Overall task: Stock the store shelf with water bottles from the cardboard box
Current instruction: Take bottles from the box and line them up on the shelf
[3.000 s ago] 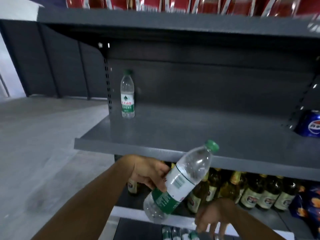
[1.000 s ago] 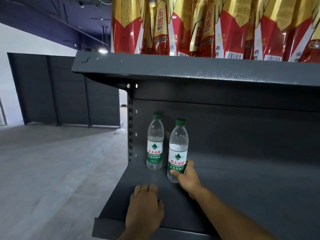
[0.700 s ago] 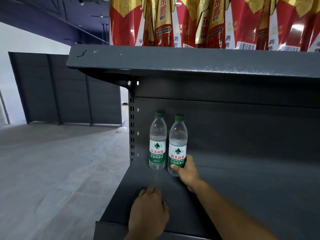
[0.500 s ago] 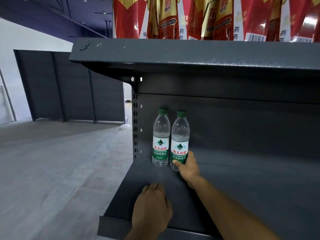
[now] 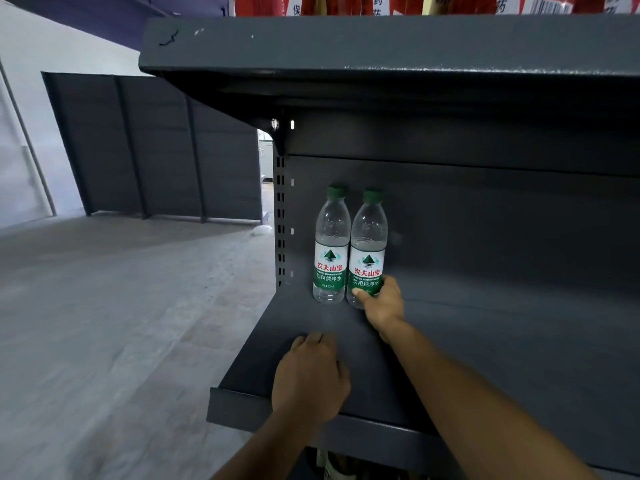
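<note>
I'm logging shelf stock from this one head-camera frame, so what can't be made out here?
- Cardboard box: nowhere in the head view.
- Red packs on the top shelf: cut off by the upper edge.
- Lower tier: hidden behind the shelf and both forearms; only a sliver shows.
- Right bottle: its base is covered by the right hand.
- Left bottle: the small label print is too fine to read.
- Left hand: its palm side faces the shelf.

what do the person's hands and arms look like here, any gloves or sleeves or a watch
Both hands are bare: no gloves on the left hand or the right hand. No rings, watch or wristband show. Both forearms are uncovered as far as the frame's lower edge, so any sleeve ends above what the camera sees.
</note>
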